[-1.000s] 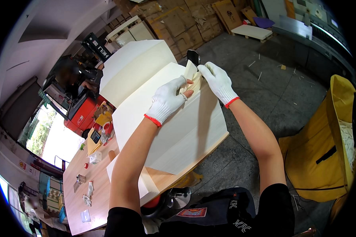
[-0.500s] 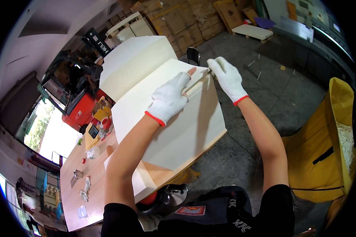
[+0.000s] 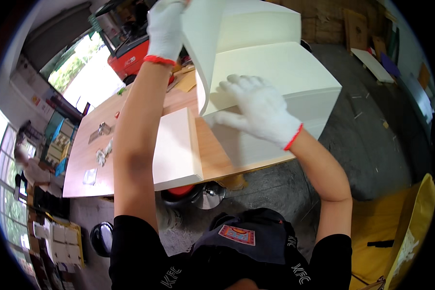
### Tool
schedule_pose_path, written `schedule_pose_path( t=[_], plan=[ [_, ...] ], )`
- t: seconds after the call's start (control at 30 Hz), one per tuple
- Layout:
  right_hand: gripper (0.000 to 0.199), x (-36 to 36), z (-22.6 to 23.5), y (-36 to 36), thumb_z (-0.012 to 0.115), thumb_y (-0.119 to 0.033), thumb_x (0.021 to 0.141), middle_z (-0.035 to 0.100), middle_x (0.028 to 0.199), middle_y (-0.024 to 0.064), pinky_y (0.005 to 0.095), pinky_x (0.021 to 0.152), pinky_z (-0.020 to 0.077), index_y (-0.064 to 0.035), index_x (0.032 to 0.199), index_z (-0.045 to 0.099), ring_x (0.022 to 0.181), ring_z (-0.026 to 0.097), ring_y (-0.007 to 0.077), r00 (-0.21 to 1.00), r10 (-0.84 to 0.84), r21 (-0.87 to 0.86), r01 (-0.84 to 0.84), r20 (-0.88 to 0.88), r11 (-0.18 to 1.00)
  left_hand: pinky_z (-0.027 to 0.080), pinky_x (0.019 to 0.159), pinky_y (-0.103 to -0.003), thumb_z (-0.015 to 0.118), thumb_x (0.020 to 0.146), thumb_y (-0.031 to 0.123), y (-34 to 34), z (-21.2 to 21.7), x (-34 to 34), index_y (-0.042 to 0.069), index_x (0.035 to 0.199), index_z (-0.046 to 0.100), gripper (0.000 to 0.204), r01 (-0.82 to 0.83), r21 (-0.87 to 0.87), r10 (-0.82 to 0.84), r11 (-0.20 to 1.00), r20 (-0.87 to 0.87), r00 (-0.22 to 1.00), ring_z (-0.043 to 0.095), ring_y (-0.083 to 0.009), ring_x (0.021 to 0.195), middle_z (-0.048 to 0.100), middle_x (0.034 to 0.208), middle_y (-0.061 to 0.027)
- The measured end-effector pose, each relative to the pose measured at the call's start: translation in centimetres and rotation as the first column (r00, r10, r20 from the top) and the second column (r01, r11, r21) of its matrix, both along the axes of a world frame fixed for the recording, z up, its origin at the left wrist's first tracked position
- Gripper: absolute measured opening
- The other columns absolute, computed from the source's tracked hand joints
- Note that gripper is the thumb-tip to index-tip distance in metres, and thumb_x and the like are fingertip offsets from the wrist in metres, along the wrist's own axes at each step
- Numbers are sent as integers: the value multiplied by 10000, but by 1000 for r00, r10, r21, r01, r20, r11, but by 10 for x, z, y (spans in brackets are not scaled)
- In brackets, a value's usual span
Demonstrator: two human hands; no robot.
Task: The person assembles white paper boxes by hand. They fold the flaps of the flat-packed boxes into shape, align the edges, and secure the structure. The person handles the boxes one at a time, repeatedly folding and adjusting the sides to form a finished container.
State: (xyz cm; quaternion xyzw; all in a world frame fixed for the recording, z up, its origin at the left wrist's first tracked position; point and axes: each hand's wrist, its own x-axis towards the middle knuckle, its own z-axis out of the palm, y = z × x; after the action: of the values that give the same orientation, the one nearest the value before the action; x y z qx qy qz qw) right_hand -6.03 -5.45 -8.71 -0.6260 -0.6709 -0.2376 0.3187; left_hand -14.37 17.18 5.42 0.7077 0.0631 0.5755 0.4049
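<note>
Nearest, a shorter stack of white paper (image 3: 175, 151) lies flat at the front edge of the wood-toned tabletop (image 3: 216, 153), left of a tall stack of white paper (image 3: 292, 72). At the lower right, a yellow bag (image 3: 382, 215) stands on the floor.

The right hand (image 3: 261, 110), in a white knit glove, is apart, fingers and thumb spread, at the tall stack's near left corner; motion blur hides whether the palm presses on it. The left hand (image 3: 165, 31), also gloved, seems clamped on the edge of the raised paper (image 3: 202, 43), though the picture's top edge cuts it off. That paper stands up and curves at the tall stack's left side; whether it is one sheet or several, I cannot tell.

This lift looks partly done: one portion is up, not yet laid flat, while the bulk of the tall stack sits squared and unlifted. Whether the shorter stack came from it is unclear.

Farther left on the tabletop lie a metal object (image 3: 101, 129) and a crumpled white item (image 3: 101, 155). Beyond stand another white block (image 3: 261, 30) behind the tall stack and a red forklift (image 3: 130, 57).
</note>
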Motion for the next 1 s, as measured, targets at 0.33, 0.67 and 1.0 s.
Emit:
schedule_pose_path(
  t=[0.33,0.67,1.0],
  plan=[
    [740,-74,-31,51,713,-500,840,564,1325,138,463,1101,354,-15,1362,515,1275,509,301,927,-295,-197,342,233,919,513,981,-436,469,966,166,28,-80,-143,-34,1478,417,552,87,-444,170,892,507,845,577,-318,1213,515,1406,-180],
    [786,-63,-31,46,685,-562,850,545,1351,143,513,1127,295,-53,1412,476,1293,485,296,939,-217,-175,268,267,947,488,1010,-452,438,986,222,38,-117,-181,18,1453,470,511,122,-666,386,736,561,732,527,-310,1265,488,1445,-131],
    [651,-136,-52,120,626,-61,865,647,1231,111,324,719,566,-175,1491,487,912,691,252,972,231,62,-228,-41,972,529,935,-435,515,1031,286,-17,-179,-187,59,1463,448,493,212,-376,75,902,619,782,573,-266,1205,552,1347,-134]
  ],
)
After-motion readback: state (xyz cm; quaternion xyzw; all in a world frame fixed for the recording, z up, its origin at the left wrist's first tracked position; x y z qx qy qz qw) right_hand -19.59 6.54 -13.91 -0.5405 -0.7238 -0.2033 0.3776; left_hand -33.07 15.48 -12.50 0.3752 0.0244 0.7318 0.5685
